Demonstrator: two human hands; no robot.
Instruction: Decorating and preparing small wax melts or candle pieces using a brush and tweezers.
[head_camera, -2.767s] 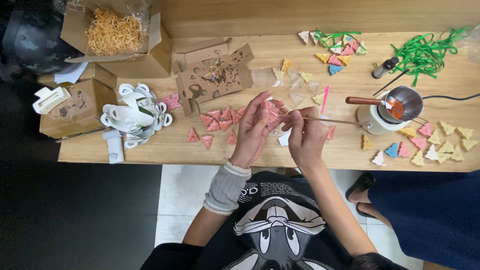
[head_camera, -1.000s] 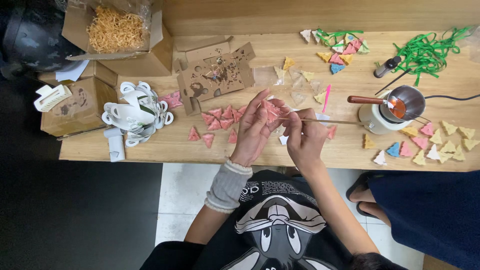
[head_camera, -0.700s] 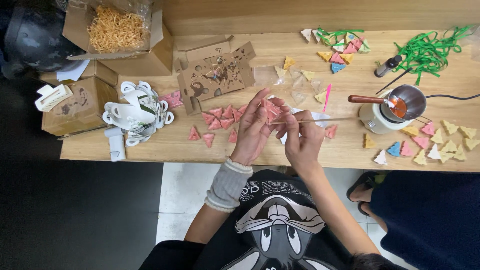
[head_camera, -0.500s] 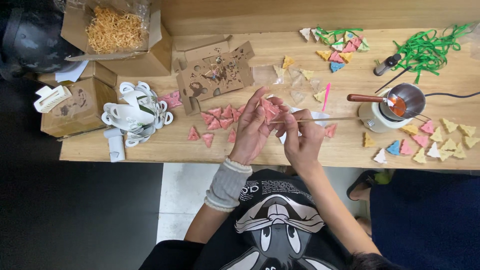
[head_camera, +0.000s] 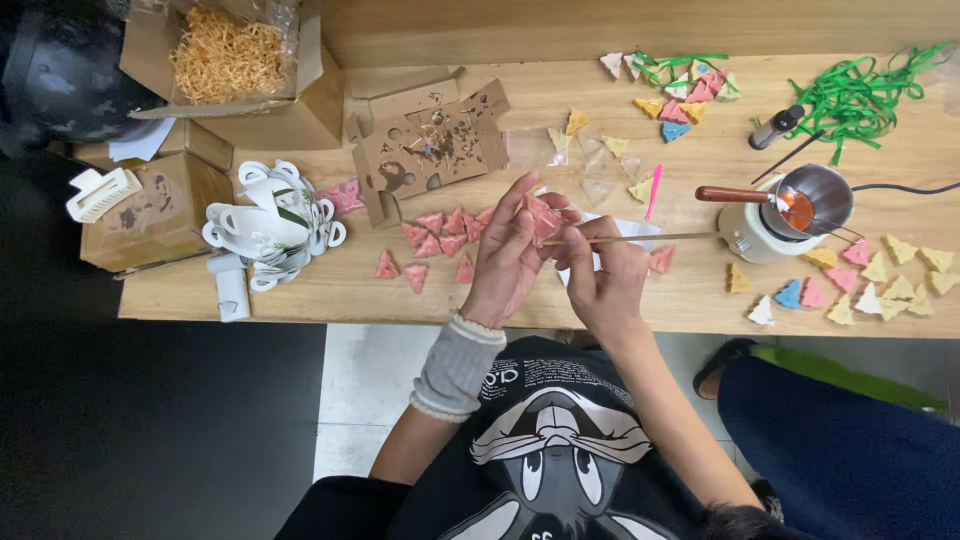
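Head view: left hand (head_camera: 505, 262) fingers pinch a pink triangle piece (head_camera: 541, 215) above the counter (head_camera: 330, 290); right hand (head_camera: 603, 280) fingers grip a thin wooden stick (head_camera: 650, 238) touching it.

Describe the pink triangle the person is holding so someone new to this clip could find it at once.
Start at the long wooden table and go to its front edge, where two hands meet above it. The pink triangle piece sits pinched in the left hand, with a thin wooden stick from the right hand touching it. Unlike the loose pink triangles left of it, it is lifted off the wood.
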